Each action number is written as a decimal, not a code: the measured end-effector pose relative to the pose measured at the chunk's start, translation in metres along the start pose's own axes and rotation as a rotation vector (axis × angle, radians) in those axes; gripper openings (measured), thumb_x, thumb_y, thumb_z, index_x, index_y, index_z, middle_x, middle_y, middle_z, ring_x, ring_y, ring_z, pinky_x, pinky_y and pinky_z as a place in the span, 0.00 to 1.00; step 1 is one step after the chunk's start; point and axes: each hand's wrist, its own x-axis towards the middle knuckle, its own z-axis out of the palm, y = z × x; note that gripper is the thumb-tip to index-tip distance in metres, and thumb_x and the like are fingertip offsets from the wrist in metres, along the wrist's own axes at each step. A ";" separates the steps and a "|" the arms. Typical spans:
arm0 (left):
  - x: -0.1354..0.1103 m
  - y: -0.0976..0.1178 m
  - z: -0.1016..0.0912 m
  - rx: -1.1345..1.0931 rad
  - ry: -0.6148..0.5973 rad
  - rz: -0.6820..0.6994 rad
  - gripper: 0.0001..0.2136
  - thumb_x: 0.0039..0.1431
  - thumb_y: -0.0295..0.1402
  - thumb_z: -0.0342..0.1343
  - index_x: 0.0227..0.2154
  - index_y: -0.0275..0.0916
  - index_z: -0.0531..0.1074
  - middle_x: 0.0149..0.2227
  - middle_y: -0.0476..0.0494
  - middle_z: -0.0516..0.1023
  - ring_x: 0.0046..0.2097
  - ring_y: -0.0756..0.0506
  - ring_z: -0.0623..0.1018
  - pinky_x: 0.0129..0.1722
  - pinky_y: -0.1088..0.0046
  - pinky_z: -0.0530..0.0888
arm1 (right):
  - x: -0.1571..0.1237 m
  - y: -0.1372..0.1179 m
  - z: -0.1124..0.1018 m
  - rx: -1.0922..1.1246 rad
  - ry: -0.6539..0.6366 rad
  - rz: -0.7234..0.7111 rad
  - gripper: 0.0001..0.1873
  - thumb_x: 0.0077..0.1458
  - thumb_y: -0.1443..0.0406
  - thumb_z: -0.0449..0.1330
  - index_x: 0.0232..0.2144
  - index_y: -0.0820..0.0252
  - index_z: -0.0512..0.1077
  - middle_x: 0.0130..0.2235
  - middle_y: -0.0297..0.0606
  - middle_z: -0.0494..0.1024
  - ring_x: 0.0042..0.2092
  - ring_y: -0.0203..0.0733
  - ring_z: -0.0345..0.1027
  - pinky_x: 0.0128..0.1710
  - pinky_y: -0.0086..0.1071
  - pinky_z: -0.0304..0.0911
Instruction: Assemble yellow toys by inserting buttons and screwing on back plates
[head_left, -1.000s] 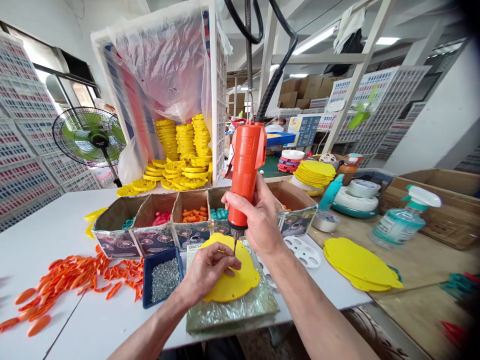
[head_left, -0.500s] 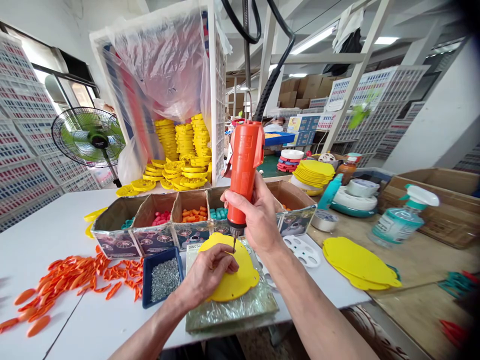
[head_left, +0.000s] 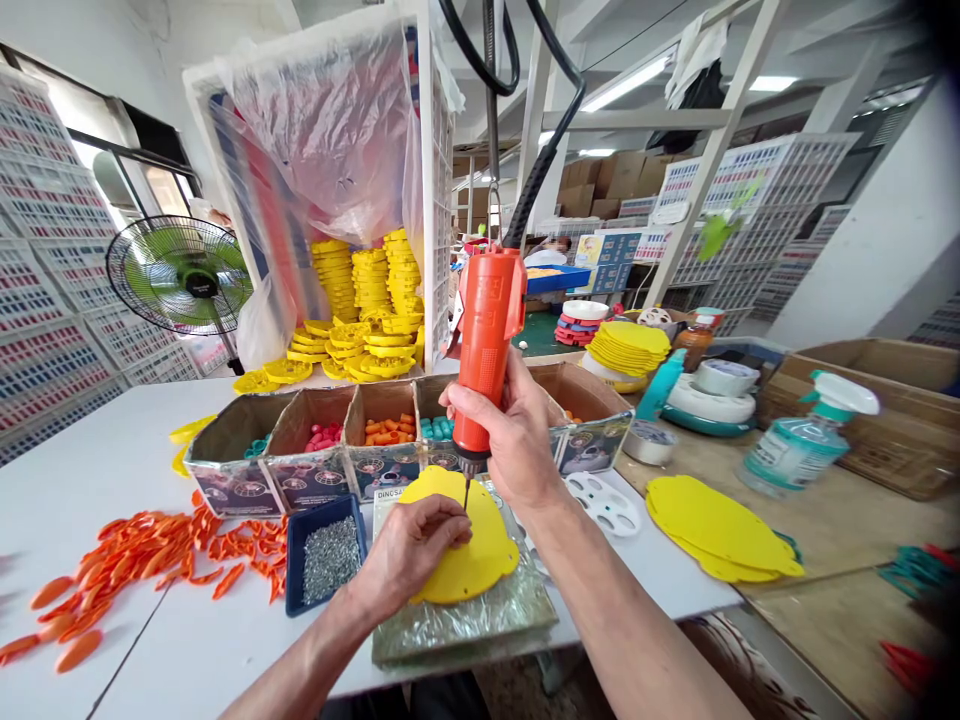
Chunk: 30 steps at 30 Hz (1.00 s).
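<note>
My right hand point(head_left: 521, 430) is wrapped round an orange electric screwdriver point(head_left: 487, 330), which hangs upright from a cord and a spring. Its thin bit points down at a round yellow plastic plate point(head_left: 480, 545). On that plate rests my left hand point(head_left: 420, 545), thumb and fingers pinched together beside the bit's tip. Whatever the pinch holds is too small or hidden to make out. Beneath the plate is a box wrapped in clear film point(head_left: 465, 625). A dark blue tray of small metal screws point(head_left: 330, 560) stands left of my left hand.
A divided cardboard bin point(head_left: 315, 480) holds coloured plastic parts behind my hands. Orange pieces point(head_left: 150, 545) lie scattered at left. More yellow plates point(head_left: 720, 525) and a spray bottle point(head_left: 799, 450) are at right. Yellow parts point(head_left: 367, 285) are piled at the back.
The screwdriver and my right hand have shifted very slightly left, with the bit a touch lower. My left hand keeps its pinch on the plate, its fingertips slightly further left.
</note>
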 end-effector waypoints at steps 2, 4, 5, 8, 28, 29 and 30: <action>-0.001 0.001 0.001 0.037 0.001 0.002 0.09 0.63 0.37 0.57 0.31 0.38 0.76 0.30 0.45 0.83 0.33 0.46 0.81 0.37 0.73 0.75 | -0.001 0.000 0.001 0.007 0.001 0.007 0.20 0.53 0.66 0.68 0.49 0.48 0.73 0.43 0.32 0.76 0.35 0.36 0.70 0.34 0.32 0.68; -0.002 0.001 0.001 0.051 0.010 -0.002 0.09 0.63 0.38 0.57 0.31 0.38 0.76 0.28 0.46 0.83 0.32 0.46 0.81 0.36 0.73 0.74 | -0.002 -0.001 0.002 0.002 0.004 0.015 0.20 0.53 0.66 0.68 0.49 0.48 0.73 0.43 0.32 0.77 0.35 0.36 0.70 0.34 0.32 0.68; -0.002 0.001 0.002 0.052 0.016 -0.005 0.09 0.62 0.39 0.58 0.32 0.38 0.76 0.28 0.46 0.83 0.32 0.46 0.81 0.36 0.73 0.74 | -0.002 -0.001 0.002 0.000 0.007 0.020 0.20 0.53 0.66 0.68 0.49 0.49 0.73 0.42 0.32 0.77 0.35 0.37 0.70 0.33 0.32 0.68; -0.003 0.000 0.002 0.045 0.038 -0.013 0.10 0.62 0.39 0.58 0.31 0.38 0.76 0.28 0.46 0.83 0.32 0.46 0.81 0.36 0.73 0.74 | -0.003 -0.001 0.003 0.008 0.014 0.039 0.19 0.52 0.65 0.69 0.46 0.50 0.73 0.43 0.32 0.77 0.34 0.36 0.70 0.33 0.32 0.67; 0.000 -0.005 -0.001 0.218 0.106 0.093 0.06 0.62 0.35 0.60 0.32 0.40 0.79 0.27 0.50 0.85 0.29 0.49 0.82 0.33 0.78 0.73 | -0.012 0.004 0.000 -0.038 0.026 0.091 0.20 0.52 0.65 0.68 0.48 0.50 0.72 0.36 0.29 0.74 0.33 0.38 0.69 0.32 0.34 0.64; 0.000 -0.005 -0.001 0.214 0.104 0.093 0.06 0.62 0.34 0.60 0.32 0.40 0.79 0.27 0.50 0.85 0.29 0.49 0.82 0.32 0.78 0.73 | -0.012 0.004 0.000 -0.035 0.029 0.092 0.19 0.52 0.65 0.68 0.47 0.50 0.72 0.36 0.29 0.74 0.33 0.38 0.69 0.32 0.34 0.64; 0.000 -0.006 -0.001 0.212 0.104 0.093 0.06 0.61 0.34 0.60 0.31 0.40 0.80 0.27 0.50 0.85 0.29 0.49 0.82 0.32 0.78 0.73 | -0.012 0.004 0.000 -0.030 0.030 0.091 0.18 0.52 0.65 0.68 0.46 0.50 0.72 0.36 0.29 0.75 0.33 0.38 0.69 0.32 0.34 0.64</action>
